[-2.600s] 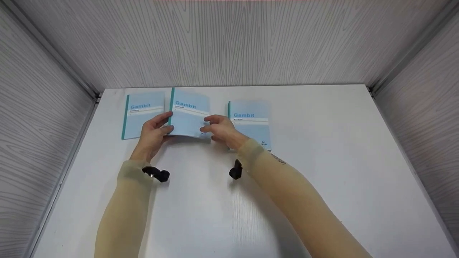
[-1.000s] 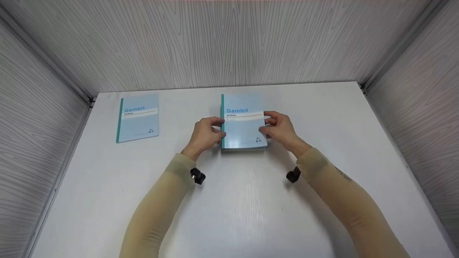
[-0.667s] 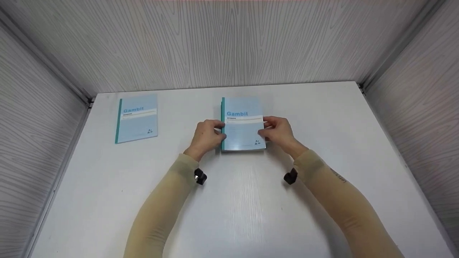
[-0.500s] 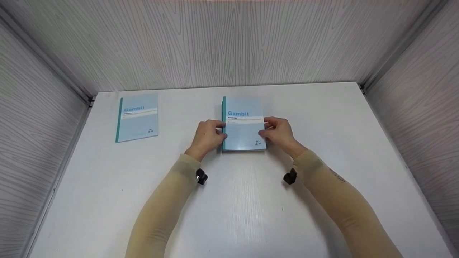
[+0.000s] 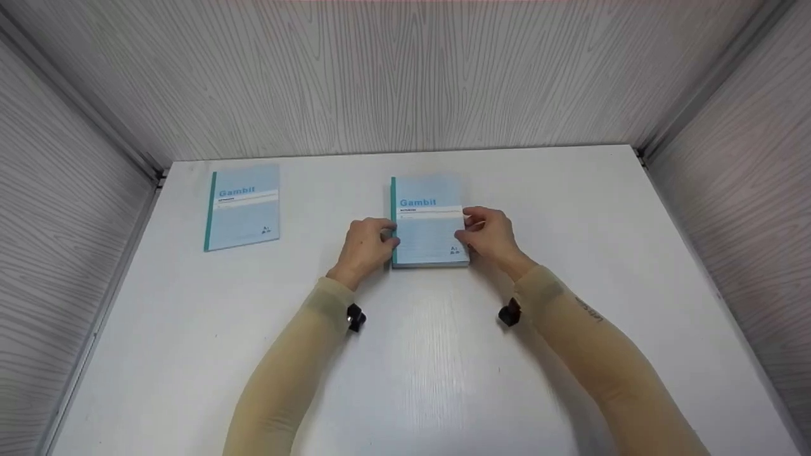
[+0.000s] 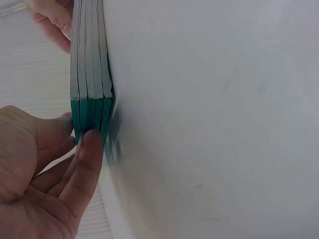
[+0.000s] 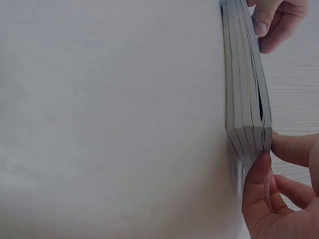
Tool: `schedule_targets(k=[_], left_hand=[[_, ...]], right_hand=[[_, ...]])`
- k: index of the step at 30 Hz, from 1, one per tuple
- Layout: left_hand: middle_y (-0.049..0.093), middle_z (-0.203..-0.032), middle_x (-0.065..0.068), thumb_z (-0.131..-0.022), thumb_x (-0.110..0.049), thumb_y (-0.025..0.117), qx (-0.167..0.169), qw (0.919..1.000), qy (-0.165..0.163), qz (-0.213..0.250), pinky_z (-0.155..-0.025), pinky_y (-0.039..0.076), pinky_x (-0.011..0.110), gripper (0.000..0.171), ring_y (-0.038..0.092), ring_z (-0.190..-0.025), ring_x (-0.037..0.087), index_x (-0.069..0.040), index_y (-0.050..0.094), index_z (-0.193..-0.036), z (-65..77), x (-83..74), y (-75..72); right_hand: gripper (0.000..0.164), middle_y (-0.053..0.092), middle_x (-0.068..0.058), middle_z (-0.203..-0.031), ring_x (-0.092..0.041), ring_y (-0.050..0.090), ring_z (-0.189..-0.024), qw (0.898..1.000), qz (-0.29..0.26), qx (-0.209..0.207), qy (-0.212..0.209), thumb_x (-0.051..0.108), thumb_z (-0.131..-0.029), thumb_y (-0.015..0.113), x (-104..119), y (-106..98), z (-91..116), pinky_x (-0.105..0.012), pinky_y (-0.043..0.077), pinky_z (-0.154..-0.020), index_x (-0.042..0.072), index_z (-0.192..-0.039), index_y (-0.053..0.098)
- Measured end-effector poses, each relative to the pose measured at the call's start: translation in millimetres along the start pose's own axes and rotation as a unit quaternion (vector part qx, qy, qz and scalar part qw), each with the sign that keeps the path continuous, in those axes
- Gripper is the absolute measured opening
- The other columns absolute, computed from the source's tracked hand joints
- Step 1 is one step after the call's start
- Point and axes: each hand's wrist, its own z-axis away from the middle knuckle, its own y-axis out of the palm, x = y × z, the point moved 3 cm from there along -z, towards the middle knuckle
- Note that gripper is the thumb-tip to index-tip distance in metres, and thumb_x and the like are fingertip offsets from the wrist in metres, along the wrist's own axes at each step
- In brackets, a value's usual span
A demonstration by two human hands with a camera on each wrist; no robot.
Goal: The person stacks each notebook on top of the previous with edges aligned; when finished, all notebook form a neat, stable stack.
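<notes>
A stack of several light-blue "Gambit" notebooks point(image 5: 431, 235) lies near the back middle of the table, teal spines to the left. My left hand point(image 5: 364, 247) holds its left side, thumb at the top cover's edge. In the left wrist view, fingers point(image 6: 85, 172) lie against the teal spines point(image 6: 87, 110). On the opposite side, my right hand point(image 5: 494, 237) grips the page edges with its thumb on the top notebook. The right wrist view shows a narrow gap under the top notebook among the page edges point(image 7: 244, 130). Another matching notebook point(image 5: 244, 221) lies apart at left.
The white table point(image 5: 431, 354) has a grey wood-grain panel point(image 5: 405, 76) along its back edge and similar panels at both sides. Black wrist cameras point(image 5: 356, 318) hang at the inner side of both sleeves.
Both hands have carried a notebook rightward from beside the left one onto the stack. Over the last second it has shifted slightly toward me, now nearly flush with those below.
</notes>
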Motion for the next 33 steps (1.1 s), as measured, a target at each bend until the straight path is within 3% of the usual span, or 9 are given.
schedule_targets(k=[5, 9, 13, 17, 20, 27, 33], left_hand=[[0.079, -0.141, 0.016, -0.107, -0.015, 0.074, 0.002, 0.9996, -0.004, 0.027, -0.11, 0.064, 0.047, 0.036, 0.077, -0.125, 0.031, -0.005, 0.075, -0.142, 3.7, 6.3, -3.4], [0.078, -0.143, 0.014, -0.108, -0.017, 0.073, 0.006, 0.9988, -0.006, 0.049, -0.111, 0.063, 0.047, 0.035, 0.077, -0.126, 0.03, -0.006, 0.075, -0.142, 8.3, 15.4, -12.4], [0.078, -0.141, 0.012, -0.109, -0.019, 0.073, 0.008, 0.997, -0.008, 0.076, -0.107, 0.065, 0.046, 0.034, 0.077, -0.122, 0.029, -0.008, 0.076, -0.141, 15.2, 28.0, -28.9], [0.078, -0.138, 0.012, -0.11, -0.02, 0.072, 0.008, 0.9945, -0.019, 0.103, -0.096, 0.069, 0.04, 0.035, 0.077, -0.118, 0.028, -0.008, 0.074, -0.143, 25.3, 48.1, -50.3], [0.077, -0.138, 0.014, -0.111, -0.02, 0.07, 0.005, 0.9926, -0.03, 0.118, -0.089, 0.069, 0.035, 0.036, 0.079, -0.115, 0.03, -0.007, 0.073, -0.145, 33.6, 66.0, -67.9], [0.075, -0.141, 0.018, -0.112, -0.02, 0.067, -0.009, 0.9909, -0.061, 0.12, -0.086, 0.067, 0.024, 0.039, 0.079, -0.12, 0.034, -0.004, 0.069, -0.148, 52.8, 104.7, -110.1], [0.073, -0.144, 0.021, -0.113, -0.022, 0.066, -0.048, 0.9895, -0.09, 0.103, -0.081, 0.058, 0.008, 0.04, 0.077, -0.125, 0.036, -0.003, 0.069, -0.149, 70.0, 134.6, -147.9]], right_hand=[[0.06, 0.067, -0.015, -0.137, -0.024, 0.067, -0.115, 1.0, -0.002, 0.003, -0.005, 0.012, -0.101, 0.079, 3, 1, 1, -0.021, 0.06, -0.076, 0.009, -0.158, 0.063], [0.057, 0.069, -0.014, -0.138, -0.026, 0.067, -0.12, 1.0, 0.004, -0.014, -0.019, 0.013, -0.1, 0.08, 10, 0, 3, -0.027, 0.06, -0.085, 0.009, -0.155, 0.066], [0.049, 0.072, -0.018, -0.137, -0.032, 0.069, -0.123, 0.998, -0.007, -0.04, -0.054, 0.012, -0.1, 0.08, 22, 1, 4, -0.039, 0.06, -0.103, 0.006, -0.148, 0.071], [0.044, 0.073, -0.018, -0.139, -0.033, 0.069, -0.125, 0.996, -0.027, -0.026, -0.081, 0.013, -0.102, 0.08, 39, 12, 5, -0.047, 0.058, -0.113, 0.005, -0.145, 0.072], [0.043, 0.074, -0.015, -0.138, -0.03, 0.07, -0.125, 0.995, -0.04, 0.002, -0.086, 0.018, -0.104, 0.08, 54, 28, 5, -0.044, 0.059, -0.113, 0.006, -0.145, 0.073], [0.044, 0.075, -0.012, -0.137, -0.026, 0.073, -0.122, 0.992, -0.081, 0.072, -0.072, 0.021, -0.104, 0.08, 83, 79, 5, -0.032, 0.064, -0.097, 0.007, -0.145, 0.072], [0.045, 0.074, -0.012, -0.14, -0.025, 0.074, -0.123, 0.987, -0.09, 0.118, -0.069, 0.021, -0.105, 0.08, 105, 134, 11, -0.034, 0.065, -0.102, 0.006, -0.147, 0.07]])
